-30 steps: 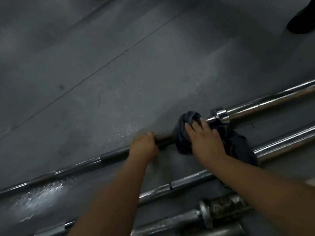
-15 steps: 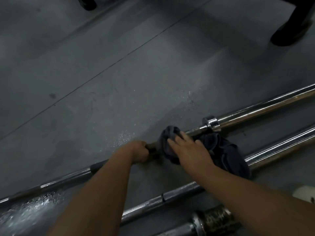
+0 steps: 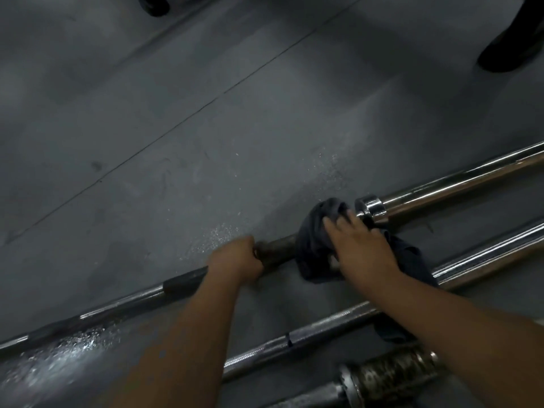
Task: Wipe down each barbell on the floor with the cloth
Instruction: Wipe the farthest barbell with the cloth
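Grip, left hand (image 3: 235, 257): fingers curled round barbell (image 3: 132, 295) shaft, steadying it on floor (image 3: 206, 142). Long axis runs lower left to upper right. Dark cloth (image 3: 312, 240) wrapped on shaft just right of left hand. Grip, right hand (image 3: 362, 248): fingers fairly straight, pressing cloth, fingertips beside collar (image 3: 369, 209). Next stroke likely along axis, toward left hand.

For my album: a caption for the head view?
Left hand grips the barbell; right hand presses a dark cloth onto its shaft.

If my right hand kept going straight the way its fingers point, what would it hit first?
Right hand: probably just the cloth it presses on the barbell, then bare floor beyond, though depth is unclear.
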Demonstrator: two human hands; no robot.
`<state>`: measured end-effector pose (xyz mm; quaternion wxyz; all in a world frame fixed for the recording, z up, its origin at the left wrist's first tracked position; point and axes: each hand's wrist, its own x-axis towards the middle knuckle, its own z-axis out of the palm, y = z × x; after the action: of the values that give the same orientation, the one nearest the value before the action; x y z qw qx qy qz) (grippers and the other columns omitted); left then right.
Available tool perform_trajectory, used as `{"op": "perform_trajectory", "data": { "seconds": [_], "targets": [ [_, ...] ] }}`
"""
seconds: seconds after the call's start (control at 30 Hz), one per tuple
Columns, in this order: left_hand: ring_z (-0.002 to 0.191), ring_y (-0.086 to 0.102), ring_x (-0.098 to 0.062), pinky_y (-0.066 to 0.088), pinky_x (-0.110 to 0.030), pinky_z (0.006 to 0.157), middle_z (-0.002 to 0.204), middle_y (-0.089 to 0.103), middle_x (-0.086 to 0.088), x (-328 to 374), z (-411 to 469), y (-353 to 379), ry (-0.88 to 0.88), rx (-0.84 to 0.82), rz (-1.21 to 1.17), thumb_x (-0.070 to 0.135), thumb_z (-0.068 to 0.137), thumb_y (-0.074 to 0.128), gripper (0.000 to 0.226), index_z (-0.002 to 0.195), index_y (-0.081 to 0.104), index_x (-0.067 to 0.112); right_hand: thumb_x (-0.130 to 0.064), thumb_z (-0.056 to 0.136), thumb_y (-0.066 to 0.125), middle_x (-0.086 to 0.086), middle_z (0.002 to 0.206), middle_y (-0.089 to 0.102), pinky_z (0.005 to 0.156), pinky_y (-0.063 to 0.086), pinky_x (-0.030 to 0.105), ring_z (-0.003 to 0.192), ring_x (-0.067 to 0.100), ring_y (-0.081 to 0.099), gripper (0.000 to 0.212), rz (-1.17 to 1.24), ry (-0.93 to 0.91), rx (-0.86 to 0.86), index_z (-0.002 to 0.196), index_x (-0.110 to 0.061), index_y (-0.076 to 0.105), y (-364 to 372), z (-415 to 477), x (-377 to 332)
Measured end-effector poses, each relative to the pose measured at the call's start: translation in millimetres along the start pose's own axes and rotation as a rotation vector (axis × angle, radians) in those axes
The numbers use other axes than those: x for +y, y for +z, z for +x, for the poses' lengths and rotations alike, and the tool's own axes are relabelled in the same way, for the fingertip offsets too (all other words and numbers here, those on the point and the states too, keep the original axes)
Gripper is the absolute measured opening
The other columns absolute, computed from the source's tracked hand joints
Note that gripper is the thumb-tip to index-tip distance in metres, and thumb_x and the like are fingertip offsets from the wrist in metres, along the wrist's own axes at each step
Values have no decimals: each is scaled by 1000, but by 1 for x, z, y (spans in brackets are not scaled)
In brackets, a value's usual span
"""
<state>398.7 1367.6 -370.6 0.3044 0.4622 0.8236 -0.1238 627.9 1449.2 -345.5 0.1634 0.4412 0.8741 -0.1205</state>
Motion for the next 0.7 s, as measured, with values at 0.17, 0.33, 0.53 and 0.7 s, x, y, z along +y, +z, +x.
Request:
{"op": "perform_trajectory", "data": {
  "seconds": [0.17,0.33,0.53,0.7],
  "targets": [
    [102,58,-30,45,-37,86,111,62,-8,17,-16,25,50,219,181,28,83,60,28,109,52,19,-23,99,45,6,162,15,107,32,49,151,32,2,71,-12,-82,-9,158,-20,6,12,-9,-22],
    [101,61,-28,48,-33,86,112,63,-9,9,4,-13,60,-193,-76,35,83,64,24,103,57,22,-30,98,48,1,161,16,108,32,45,151,24,5,73,-56,-84,-41,157,-25,5,-4,2,-1],
    [95,63,-28,47,-34,80,103,66,-4,10,-15,23,84,208,165,41,79,60,29,102,53,25,-23,78,75,9,146,48,87,48,52,141,37,37,76,12,-50,40,147,-19,44,21,-11,-12],
    [98,62,-24,50,-32,86,110,66,-2,6,8,-6,53,-191,-99,38,74,70,31,101,59,28,-35,96,54,-4,161,14,108,32,46,152,21,4,78,-27,-118,-39,157,-28,6,1,6,8]
  ]
}}
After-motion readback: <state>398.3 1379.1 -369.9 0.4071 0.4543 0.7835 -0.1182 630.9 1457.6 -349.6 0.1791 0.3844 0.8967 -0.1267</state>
